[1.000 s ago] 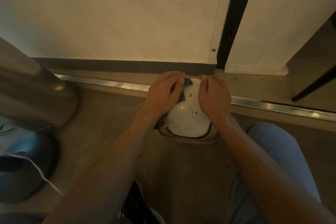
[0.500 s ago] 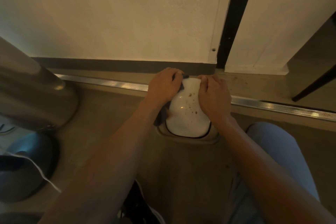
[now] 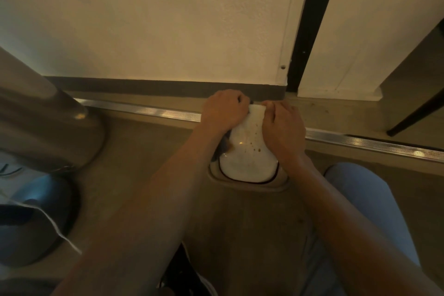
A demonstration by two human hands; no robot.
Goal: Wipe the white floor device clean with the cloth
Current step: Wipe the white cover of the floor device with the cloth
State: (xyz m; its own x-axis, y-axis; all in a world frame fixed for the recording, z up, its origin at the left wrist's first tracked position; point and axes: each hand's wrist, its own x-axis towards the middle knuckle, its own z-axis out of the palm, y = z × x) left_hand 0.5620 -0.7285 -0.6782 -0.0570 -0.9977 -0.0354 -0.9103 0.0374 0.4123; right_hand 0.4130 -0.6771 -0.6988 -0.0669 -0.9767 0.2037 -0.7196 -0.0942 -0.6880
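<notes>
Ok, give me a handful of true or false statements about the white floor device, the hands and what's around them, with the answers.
1. Brown spots show on the white device. True.
2. Both hands are lifted clear of the device. False: the left hand and the right hand rest on its far end.
3. A metal floor strip runs behind the device. True.
4. The device lies on a table. False: it sits on the floor.
5. The dark cloth shows under the left hand. True.
</notes>
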